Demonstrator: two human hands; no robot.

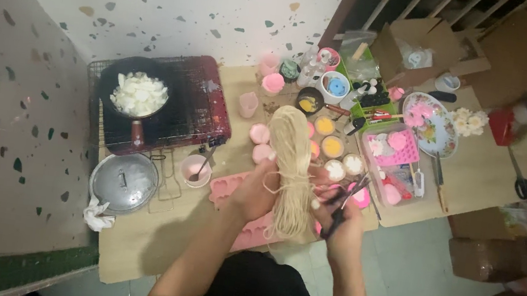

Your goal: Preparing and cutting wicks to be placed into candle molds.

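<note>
Over the near edge of the cardboard sheet (pixel 148 248) on the floor, the left hand (pixel 254 194) clenches a hank of pale raffia (pixel 291 172) at its waist, likely to keep the strands bunched. The right hand (pixel 343 216) grasps black scissors (pixel 340 212) just beside it. The raffia's top fans above both grips, over pink moulds (pixel 231 188).

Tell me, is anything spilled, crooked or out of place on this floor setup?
Nothing looks spilled. The one loose bit is a crumpled white tissue beside the pot lid. The left hand grips the twine bundle; the right hand holds black scissors.
</note>
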